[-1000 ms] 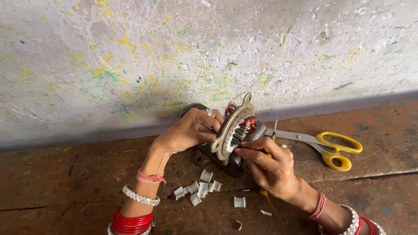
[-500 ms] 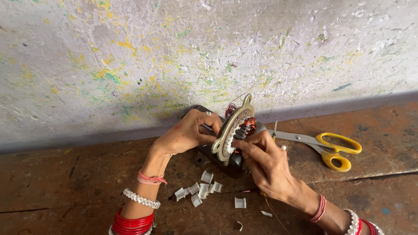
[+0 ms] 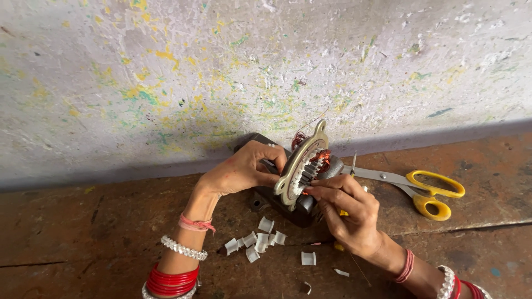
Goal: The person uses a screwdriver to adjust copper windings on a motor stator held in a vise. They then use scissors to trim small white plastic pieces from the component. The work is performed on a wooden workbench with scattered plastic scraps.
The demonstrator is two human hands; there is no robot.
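A small electric motor stator (image 3: 303, 166) with copper windings and a pale metal end plate stands tilted on the brown floor by the wall. My left hand (image 3: 244, 169) grips its dark body from the left side. My right hand (image 3: 349, 213) reaches in from the right, fingertips pinching at the slots and copper wire on the open face. A thin yellow-tipped tool or wire runs under the right palm; I cannot tell what it is.
Yellow-handled scissors (image 3: 421, 191) lie on the floor just right of the motor. Several small white paper slips (image 3: 257, 241) are scattered in front of it. A paint-flecked wall (image 3: 221, 83) rises directly behind.
The camera view shifted slightly. My right hand's fingers have moved a little along the stator face; the left hand keeps its hold.
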